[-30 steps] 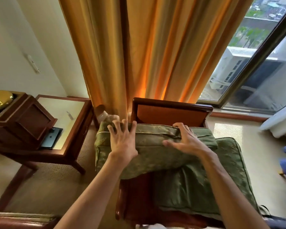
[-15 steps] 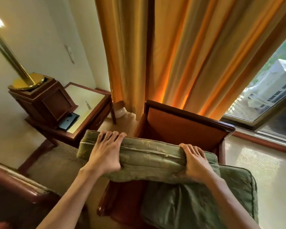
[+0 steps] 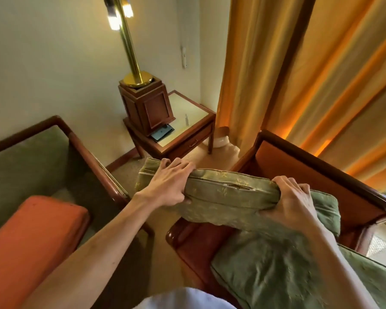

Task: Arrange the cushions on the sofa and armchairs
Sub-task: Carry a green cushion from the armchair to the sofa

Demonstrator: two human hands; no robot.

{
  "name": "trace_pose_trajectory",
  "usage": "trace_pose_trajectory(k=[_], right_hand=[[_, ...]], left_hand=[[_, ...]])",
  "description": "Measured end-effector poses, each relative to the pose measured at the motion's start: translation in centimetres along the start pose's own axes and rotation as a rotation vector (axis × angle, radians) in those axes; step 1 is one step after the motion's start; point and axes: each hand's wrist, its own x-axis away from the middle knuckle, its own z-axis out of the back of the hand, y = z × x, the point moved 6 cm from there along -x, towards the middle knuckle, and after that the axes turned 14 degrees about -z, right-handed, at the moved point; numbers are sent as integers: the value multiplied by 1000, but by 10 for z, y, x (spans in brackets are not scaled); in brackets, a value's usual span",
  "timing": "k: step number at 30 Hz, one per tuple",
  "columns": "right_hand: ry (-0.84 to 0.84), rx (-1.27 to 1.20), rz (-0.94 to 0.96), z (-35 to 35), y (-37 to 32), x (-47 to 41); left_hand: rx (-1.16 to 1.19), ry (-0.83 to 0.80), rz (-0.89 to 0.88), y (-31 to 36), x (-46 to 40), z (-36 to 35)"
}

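Orange curtains [image 3: 310, 74] fill the right of the view, and a wood-framed armchair [image 3: 321, 175] stands before them with its orange back bare. To the left a second seat [image 3: 31, 157] with green upholstery holds an orange cushion [image 3: 31, 237]. A green seat cushion [image 3: 288, 270] lies askew on the armchair, hanging past its front edge.

Above it, the person holds a green back cushion [image 3: 223, 197] off the chair, zipper edge up, partly over the gap between the two seats. The left hand [image 3: 167, 186] is clamped on its left end, fingers curled over the top edge; the right hand [image 3: 292, 201] grips the right end, squeezing the fabric. How deep the thumbs reach underneath cannot be seen.

In the corner, a side table carries a brass lamp [image 3: 132, 52] in a wooden box [image 3: 147, 105], with a phone [image 3: 163, 132] on the tabletop [image 3: 187, 117].

The cushion is soft and sags between the grips, so it may fold instead of standing against the back. The crooked seat cushion beneath could slide further if the held one is pushed down onto it. A wide swing left risks knocking the lamp.
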Motion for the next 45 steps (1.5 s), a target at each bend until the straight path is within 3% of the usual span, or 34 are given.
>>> trace_pose_trajectory(k=[7, 15, 20, 25, 29, 32, 38, 40, 43, 45], right_hand=[[-80, 105, 311, -11, -165, 2], [-267, 173, 681, -139, -450, 49], [-273, 78, 922, -195, -627, 93], [-295, 118, 1022, -285, -755, 123], [-486, 306, 1004, -387, -775, 138], [-412, 407, 1101, -413, -798, 130], [-564, 450, 1052, -433, -792, 51], [-618, 396, 1077, -439, -789, 32], [-715, 310, 1119, -441, -786, 13], [-797, 183, 1078, -446, -776, 2]], left_hand=[[72, 66, 242, -68, 161, 26], [79, 115, 614, -188, 443, 47], [-7, 162, 849, -242, 613, 63], [16, 151, 1155, -303, 727, 23], [278, 131, 1408, -308, 762, -87], [246, 228, 1573, -299, 775, -120], [220, 140, 1554, -335, 778, -118], [254, 114, 1622, -357, 760, -106], [372, -75, 1749, -383, 721, -87], [328, -121, 1714, -396, 663, -76]])
